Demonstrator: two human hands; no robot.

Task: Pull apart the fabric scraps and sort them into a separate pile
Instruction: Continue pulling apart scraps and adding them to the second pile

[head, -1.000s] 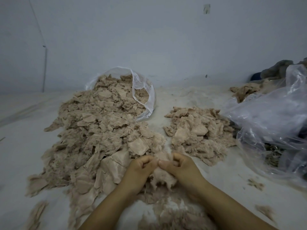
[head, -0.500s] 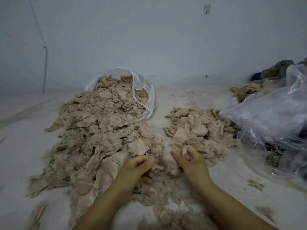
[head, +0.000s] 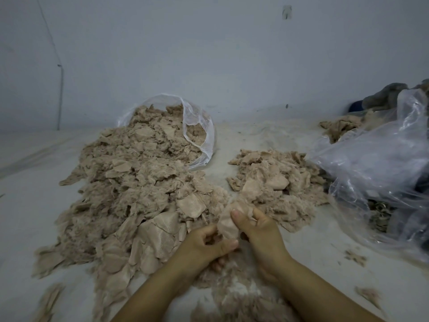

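A large heap of beige fabric scraps (head: 130, 194) spills from a clear plastic bag (head: 197, 126) across the left and centre. A smaller separate pile of scraps (head: 276, 182) lies to its right. Between the two, near the front, my left hand (head: 204, 245) and my right hand (head: 257, 228) both hold one beige fabric scrap (head: 226, 220). The right thumb presses on its top and the left fingers curl round its lower edge. More fluffy scraps (head: 243, 303) lie under and in front of my forearms.
A crumpled clear plastic bag (head: 383, 173) with dark contents fills the right side, with more beige fabric (head: 341, 129) and a grey cloth (head: 385, 94) behind it. Loose bits (head: 355, 257) dot the white surface (head: 267, 135). A pale wall (head: 209, 54) closes the back.
My hands parted half a second ago, the right reaching toward the smaller pile. Now they have come together again and hold a new scrap between them.
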